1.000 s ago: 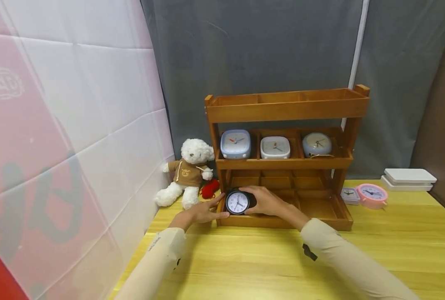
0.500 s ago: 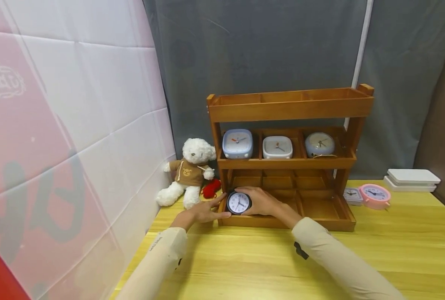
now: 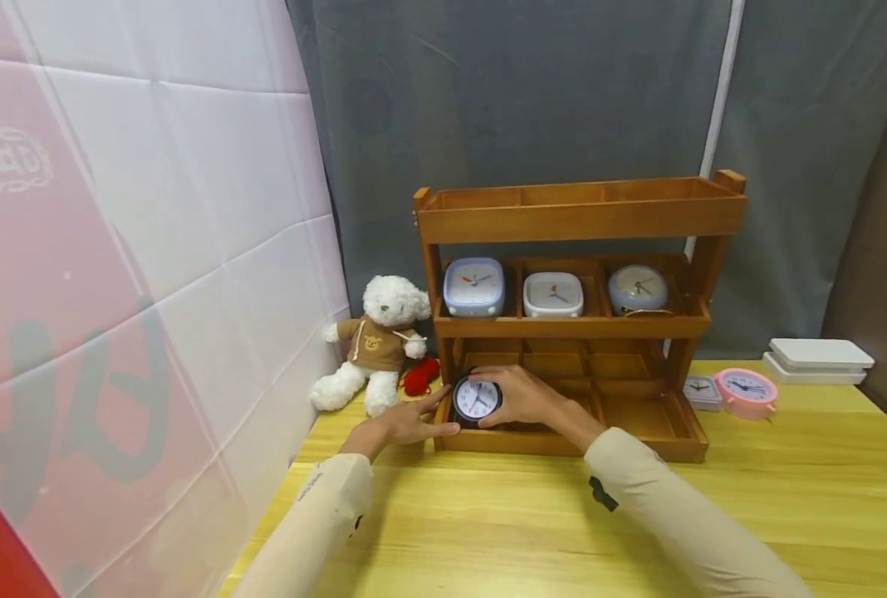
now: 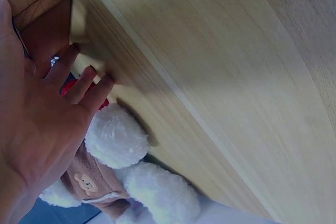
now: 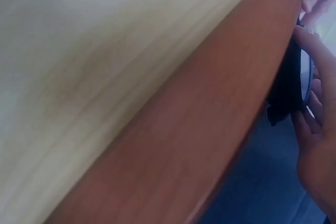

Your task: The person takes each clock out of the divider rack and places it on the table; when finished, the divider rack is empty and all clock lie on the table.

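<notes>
A round black alarm clock (image 3: 477, 401) with a white dial sits in the left front compartment of the lowest tier of a wooden rack (image 3: 572, 326). My right hand (image 3: 527, 400) grips it from its right side, fingers over the top and thumb at the lower edge. From the right wrist view, the clock's dark body (image 5: 286, 82) shows between thumb and fingers, behind the rack's front board (image 5: 178, 124). My left hand (image 3: 404, 421) rests at the rack's left front corner, fingers extended and thumb near the clock's lower left. In the left wrist view the left hand (image 4: 47, 114) lies against the rack's side.
On the middle tier stand a blue clock (image 3: 474, 288), a white clock (image 3: 553, 295) and a round grey-blue clock (image 3: 637, 290). A teddy bear (image 3: 374, 345) sits left of the rack. To the right are a small square clock (image 3: 702, 392), a pink clock (image 3: 746, 394) and white boxes (image 3: 817, 360).
The right hand has shifted slightly on the clock, its fingers now reaching further over the top. The clock's dial is turned a little. The left hand has stayed at the corner.
</notes>
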The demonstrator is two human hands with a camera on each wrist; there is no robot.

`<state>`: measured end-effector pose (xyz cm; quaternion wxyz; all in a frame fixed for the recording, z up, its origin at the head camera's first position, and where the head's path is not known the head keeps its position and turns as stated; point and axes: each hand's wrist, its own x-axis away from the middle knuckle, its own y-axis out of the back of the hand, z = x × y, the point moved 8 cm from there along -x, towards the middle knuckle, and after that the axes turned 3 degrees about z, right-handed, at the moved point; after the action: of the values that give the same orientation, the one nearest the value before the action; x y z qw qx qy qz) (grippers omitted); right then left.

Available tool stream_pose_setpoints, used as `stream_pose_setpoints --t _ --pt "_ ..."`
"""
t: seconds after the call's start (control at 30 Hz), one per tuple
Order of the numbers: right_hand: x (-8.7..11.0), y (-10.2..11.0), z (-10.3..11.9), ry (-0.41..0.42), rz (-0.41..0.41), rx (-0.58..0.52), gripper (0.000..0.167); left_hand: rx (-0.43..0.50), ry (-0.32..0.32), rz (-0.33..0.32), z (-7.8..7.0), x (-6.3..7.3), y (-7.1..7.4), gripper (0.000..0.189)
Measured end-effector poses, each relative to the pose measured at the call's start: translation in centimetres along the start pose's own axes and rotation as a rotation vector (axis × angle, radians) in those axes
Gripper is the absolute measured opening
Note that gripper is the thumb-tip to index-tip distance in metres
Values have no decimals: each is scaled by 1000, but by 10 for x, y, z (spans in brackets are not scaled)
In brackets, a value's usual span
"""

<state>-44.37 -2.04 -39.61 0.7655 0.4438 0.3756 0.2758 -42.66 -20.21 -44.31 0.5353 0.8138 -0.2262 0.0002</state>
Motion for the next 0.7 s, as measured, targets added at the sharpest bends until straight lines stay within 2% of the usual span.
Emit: stream_pose_setpoints --t 0.2,0.43,0.7 --pt "9 18 4 -4 -8 -12 80 -16 4 -8 -1 0 0 91" --pt "26 42 6 -8 -44 14 78 -3 -18 -12 0 -1 1 92" --pt "49 61 7 -7 -49 35 77 -12 -21 -9 1 -2 0 95"
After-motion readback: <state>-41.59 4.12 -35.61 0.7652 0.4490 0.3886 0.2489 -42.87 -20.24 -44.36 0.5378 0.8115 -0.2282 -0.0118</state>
